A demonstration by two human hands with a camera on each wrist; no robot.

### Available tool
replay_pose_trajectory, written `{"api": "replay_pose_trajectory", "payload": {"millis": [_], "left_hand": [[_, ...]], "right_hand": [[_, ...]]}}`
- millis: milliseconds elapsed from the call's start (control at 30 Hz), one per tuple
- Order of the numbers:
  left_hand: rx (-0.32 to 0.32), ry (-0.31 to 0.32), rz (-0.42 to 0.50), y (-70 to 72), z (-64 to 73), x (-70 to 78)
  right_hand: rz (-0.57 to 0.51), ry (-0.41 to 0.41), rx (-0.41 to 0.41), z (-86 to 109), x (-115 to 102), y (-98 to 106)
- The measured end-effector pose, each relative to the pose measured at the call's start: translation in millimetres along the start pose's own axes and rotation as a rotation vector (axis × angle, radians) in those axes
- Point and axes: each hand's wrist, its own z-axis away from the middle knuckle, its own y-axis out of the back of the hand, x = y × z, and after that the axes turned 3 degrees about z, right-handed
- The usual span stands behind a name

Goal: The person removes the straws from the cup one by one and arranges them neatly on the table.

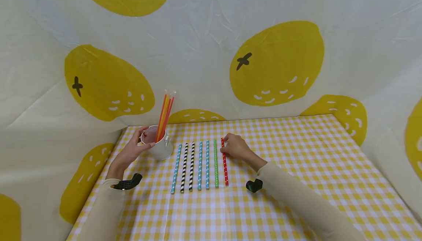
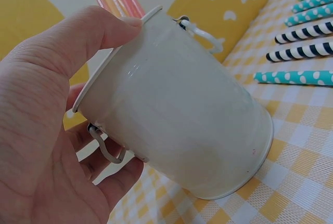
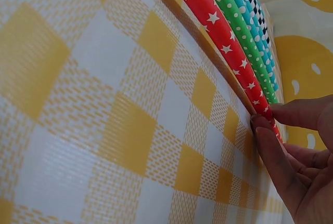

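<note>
My left hand [image 1: 129, 153] grips a small white metal bucket [image 2: 182, 109] by its rim, thumb at the near edge and fingers round the side by a handle loop. Orange and red straws [image 1: 163, 120] in a clear wrapper lean out of the bucket. With thumb and fingers, my right hand [image 1: 238, 147] pinches the far part of a red paper straw [image 3: 229, 42] with white stars, which lies on the tablecloth. Beside it, in a row, lie a green dotted straw [image 1: 215, 167], blue dotted straws [image 1: 199, 167] and two black-and-white striped straws [image 1: 184, 167].
A yellow-and-white checked tablecloth [image 1: 280, 153] covers the table. Behind it and at the left hangs a pale curtain [image 1: 197, 58] printed with big yellow fruits. The bucket stands near the table's back left corner. Both wrists carry dark camera mounts [image 1: 128, 183].
</note>
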Motion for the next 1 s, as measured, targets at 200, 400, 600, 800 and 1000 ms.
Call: {"api": "replay_pose_trajectory", "payload": {"millis": [200,400,600,800,1000], "left_hand": [[0.008,-0.001,-0.018,-0.9,-0.1,1.0],[0.005,-0.002,-0.018,-1.4,1.5,2.9],[0.003,0.001,-0.019,-0.7,0.8,1.2],[0.0,0.014,-0.023,-0.4,-0.9,0.9],[0.002,0.032,-0.007,1.0,-2.7,3.9]], "right_hand": [[-0.023,-0.005,-0.021,0.7,-0.9,-0.3],[-0.036,0.0,-0.02,0.5,0.3,0.2],[-0.052,-0.001,-0.026,1.0,0.3,2.0],[-0.056,-0.009,-0.041,-0.1,1.0,4.0],[-0.07,-0.003,-0.05,-1.9,3.7,7.0]]}}
